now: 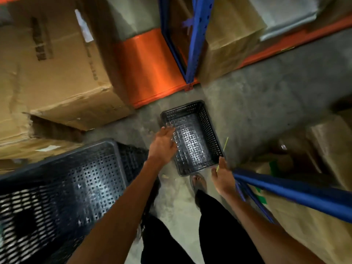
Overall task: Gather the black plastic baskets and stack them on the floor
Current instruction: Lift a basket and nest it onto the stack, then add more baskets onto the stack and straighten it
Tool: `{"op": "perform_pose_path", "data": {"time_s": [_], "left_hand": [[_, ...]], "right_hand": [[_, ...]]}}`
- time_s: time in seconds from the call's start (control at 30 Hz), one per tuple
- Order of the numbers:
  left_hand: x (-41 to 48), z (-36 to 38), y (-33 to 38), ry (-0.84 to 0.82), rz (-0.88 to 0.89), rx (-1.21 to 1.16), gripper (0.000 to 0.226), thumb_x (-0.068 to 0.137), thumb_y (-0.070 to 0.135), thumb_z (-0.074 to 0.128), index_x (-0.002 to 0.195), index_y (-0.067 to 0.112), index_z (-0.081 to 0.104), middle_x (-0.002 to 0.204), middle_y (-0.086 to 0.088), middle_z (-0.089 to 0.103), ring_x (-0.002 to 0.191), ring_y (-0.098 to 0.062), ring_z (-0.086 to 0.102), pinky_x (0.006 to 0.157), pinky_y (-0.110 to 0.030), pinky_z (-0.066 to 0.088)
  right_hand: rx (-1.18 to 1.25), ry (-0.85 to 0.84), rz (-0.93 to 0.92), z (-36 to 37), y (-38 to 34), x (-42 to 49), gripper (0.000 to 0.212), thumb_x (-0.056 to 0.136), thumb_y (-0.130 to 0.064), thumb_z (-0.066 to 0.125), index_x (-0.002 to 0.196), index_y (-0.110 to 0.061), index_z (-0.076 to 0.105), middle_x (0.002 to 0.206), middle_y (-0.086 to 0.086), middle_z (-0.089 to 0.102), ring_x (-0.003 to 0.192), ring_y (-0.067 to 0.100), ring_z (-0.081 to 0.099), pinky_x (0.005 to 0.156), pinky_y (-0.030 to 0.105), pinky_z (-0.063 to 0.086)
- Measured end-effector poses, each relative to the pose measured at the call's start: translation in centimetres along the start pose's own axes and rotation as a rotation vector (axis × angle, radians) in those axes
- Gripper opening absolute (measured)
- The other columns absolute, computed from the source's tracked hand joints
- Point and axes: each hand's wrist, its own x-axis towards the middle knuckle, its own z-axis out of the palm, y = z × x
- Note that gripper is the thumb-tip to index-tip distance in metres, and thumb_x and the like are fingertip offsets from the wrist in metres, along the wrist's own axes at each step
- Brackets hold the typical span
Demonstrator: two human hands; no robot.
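A small black perforated plastic basket (192, 138) sits upright and empty on the concrete floor in front of my feet. My left hand (163, 143) hovers over its left rim with fingers spread, holding nothing. My right hand (223, 177) is just off the basket's near right corner, fingers loosely apart and empty. A larger black perforated basket (62, 189) stands at the lower left, close to my left forearm; its near end is blurred.
Big cardboard boxes (57, 73) fill the left side. An orange and blue rack base (152, 67) stands behind the small basket. A blue rack beam (295, 191) slants across the lower right over more cardboard. My sandalled foot (198, 182) touches the floor beside the basket.
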Motion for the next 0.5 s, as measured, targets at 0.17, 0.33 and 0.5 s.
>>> {"op": "perform_pose_path", "data": {"time_s": [0.17, 0.33, 0.5], "left_hand": [[11.9, 8.2, -2.8, -0.11, -0.084, 0.065, 0.06, 0.086, 0.012, 0.059, 0.145, 0.01, 0.042, 0.147, -0.018, 0.045, 0.133, -0.034, 0.047, 0.111, -0.036, 0.036], [26.7, 17.9, -9.3, -0.077, -0.135, 0.269, 0.074, 0.089, 0.019, 0.053, 0.154, 0.013, 0.02, 0.158, -0.015, 0.026, 0.144, -0.032, 0.031, 0.118, -0.04, 0.027], [39.0, 27.6, -15.7, -0.041, -0.047, 0.484, 0.087, 0.084, 0.029, 0.061, 0.154, 0.005, 0.016, 0.161, -0.022, 0.014, 0.151, -0.036, 0.01, 0.124, -0.045, 0.009]], "right_hand": [[0.243, 0.004, 0.367, 7.4, 5.0, 7.5, 0.065, 0.096, -0.034, 0.052, 0.151, -0.006, 0.032, 0.15, 0.022, 0.04, 0.135, 0.037, 0.044, 0.109, 0.034, 0.03], [0.601, 0.051, 0.802, 18.0, 8.6, 16.0, 0.077, 0.092, -0.039, 0.061, 0.153, -0.009, 0.025, 0.149, 0.024, 0.041, 0.135, 0.041, 0.043, 0.108, 0.042, 0.036], [0.934, 0.005, 1.034, 28.1, 12.7, 24.2, 0.067, 0.087, -0.037, 0.068, 0.14, -0.003, 0.045, 0.132, 0.019, 0.058, 0.114, 0.034, 0.06, 0.092, 0.028, 0.049]]}}
